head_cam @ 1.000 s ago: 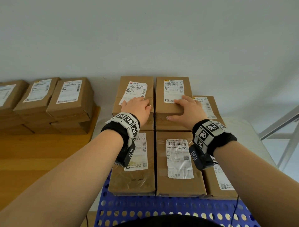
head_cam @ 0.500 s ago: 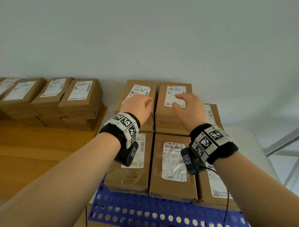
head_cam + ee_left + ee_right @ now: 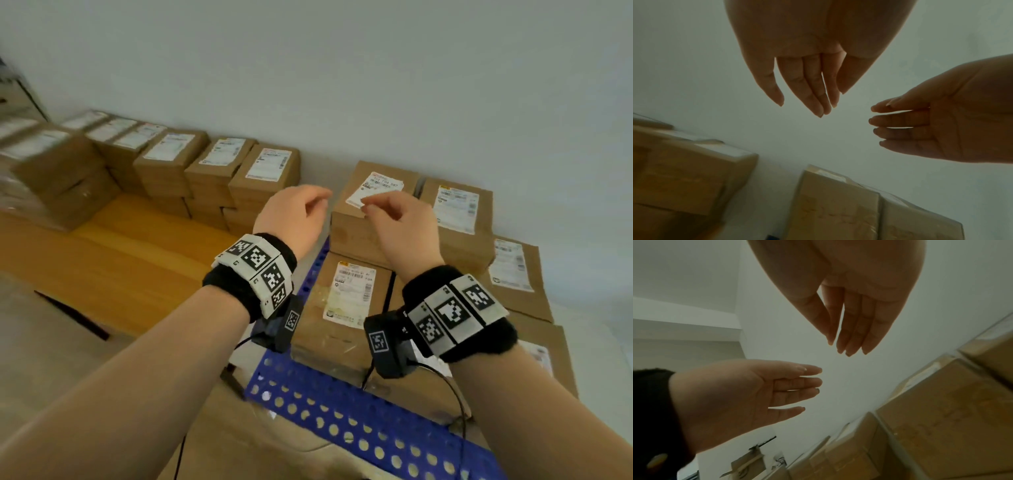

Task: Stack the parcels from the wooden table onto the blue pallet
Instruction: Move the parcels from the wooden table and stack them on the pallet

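Brown cardboard parcels with white labels lie on the blue perforated pallet (image 3: 346, 407) at lower right; two of them, one (image 3: 373, 209) on the left and one (image 3: 459, 219) on the right, sit on top of the lower layer at the back. More parcels (image 3: 263, 178) stand in stacks along the wall on the wooden table (image 3: 113, 263) at left. My left hand (image 3: 298, 216) hovers over the gap between table and pallet, fingers relaxed and empty. My right hand (image 3: 394, 222) hangs above the pallet parcels, also empty. Both wrist views show straight fingers of my left hand (image 3: 812, 91) and my right hand (image 3: 851, 324) holding nothing.
A white wall runs behind everything. A pale floor (image 3: 41, 342) shows at lower left below the table edge. A brown cardboard surface (image 3: 246, 442) lies in front of the pallet's near edge. Cables trail from both wrist cameras.
Both hands have lifted off the top parcels on the pallet and swung left, toward the table. The head view has turned left, showing more table stacks.
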Motion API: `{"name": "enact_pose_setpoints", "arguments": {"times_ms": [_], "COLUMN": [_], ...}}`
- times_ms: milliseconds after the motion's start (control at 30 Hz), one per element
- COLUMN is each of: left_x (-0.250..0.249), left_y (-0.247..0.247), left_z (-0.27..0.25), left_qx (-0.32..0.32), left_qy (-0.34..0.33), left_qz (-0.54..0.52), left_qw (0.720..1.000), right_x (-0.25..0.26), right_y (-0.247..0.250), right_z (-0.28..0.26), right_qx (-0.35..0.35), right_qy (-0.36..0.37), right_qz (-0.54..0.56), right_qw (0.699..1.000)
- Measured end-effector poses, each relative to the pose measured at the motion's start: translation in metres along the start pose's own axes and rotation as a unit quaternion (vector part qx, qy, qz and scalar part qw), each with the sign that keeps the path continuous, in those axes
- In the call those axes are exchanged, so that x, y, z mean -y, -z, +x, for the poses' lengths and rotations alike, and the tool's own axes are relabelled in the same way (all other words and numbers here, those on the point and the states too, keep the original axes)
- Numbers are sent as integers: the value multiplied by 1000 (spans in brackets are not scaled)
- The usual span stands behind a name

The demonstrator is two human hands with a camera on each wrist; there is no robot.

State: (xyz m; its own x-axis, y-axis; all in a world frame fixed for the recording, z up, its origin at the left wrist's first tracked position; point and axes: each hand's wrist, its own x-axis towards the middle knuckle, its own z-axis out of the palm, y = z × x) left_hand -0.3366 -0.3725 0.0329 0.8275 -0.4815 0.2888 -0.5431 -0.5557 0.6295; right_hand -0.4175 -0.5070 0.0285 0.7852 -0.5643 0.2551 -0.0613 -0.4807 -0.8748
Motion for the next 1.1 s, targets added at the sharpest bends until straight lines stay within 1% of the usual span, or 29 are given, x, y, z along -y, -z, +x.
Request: {"name": "enact_pose_setpoints", "arguments": {"times_ms": [133,200,300,467,600,700,833,967,1100], "left_x": [49,78,118,185,232,264,309,357,399], "left_y": [58,91,134,208,245,263,280,300,319], "left_z": [-26,-42,-64,-93,-99,-94,-76,-37,19], "left_qx": [-12,-16,-29,-62,-99,-119,-125,-137,-109], "left_qy": [-1,2,11,57,95,128,160,182,197], "left_qz": [0,8,10,-1,-4,-12,-10,9,30], "left_qw": [1000,1000,999,996,991,985,979,974,974], "right_x": [39,62,92,142,167,178,183,187,192], "right_y": [-66,-107,-165,-252,-306,-342,-399,-461,-512], "right_z": [-21,-34,-51,-73,-74,-65,-40,-2,49], "right_qx": [4,34,68,115,156,177,196,216,215], "right_qy": [2,-3,8,11,32,50,42,31,-8], "right_qz": [23,15,4,14,18,16,34,64,87], "right_qw": [1000,999,998,993,987,983,979,974,973]}}
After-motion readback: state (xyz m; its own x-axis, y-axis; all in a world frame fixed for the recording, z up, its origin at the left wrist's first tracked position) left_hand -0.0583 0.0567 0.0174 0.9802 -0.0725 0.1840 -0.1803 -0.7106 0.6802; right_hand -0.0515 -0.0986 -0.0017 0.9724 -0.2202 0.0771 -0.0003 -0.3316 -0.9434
